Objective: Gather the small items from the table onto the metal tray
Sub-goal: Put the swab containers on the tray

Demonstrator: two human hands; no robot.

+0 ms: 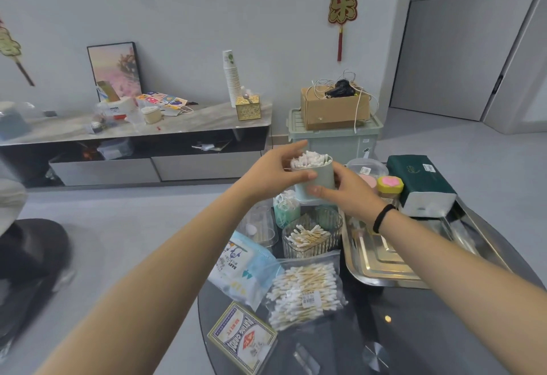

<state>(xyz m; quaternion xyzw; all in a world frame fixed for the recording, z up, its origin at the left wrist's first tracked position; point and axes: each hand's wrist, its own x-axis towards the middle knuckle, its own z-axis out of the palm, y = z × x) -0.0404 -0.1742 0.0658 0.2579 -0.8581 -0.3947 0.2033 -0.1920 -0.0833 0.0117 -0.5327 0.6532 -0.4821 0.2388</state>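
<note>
Both hands hold a pale green cup of white cotton swabs [318,178] above the far edge of the dark glass table. My left hand [276,172] grips its left side near the rim. My right hand [344,194] holds its lower right side, a black band on the wrist. The metal tray [381,259] lies on the table below my right forearm, its near part bare. A clear ribbed holder of swabs [307,240], a bag of swabs [306,293], a wet-wipes pack [236,265] and a playing-card box [242,339] lie left of the tray.
A green tissue pack [420,183] rests across the tray's far end, beside a yellow-lidded jar [390,186] and a clear lidded tub [367,169]. A clear empty cup [260,223] stands at the table's left edge. Beyond are a green storage bin [334,138] and a low cabinet [133,144].
</note>
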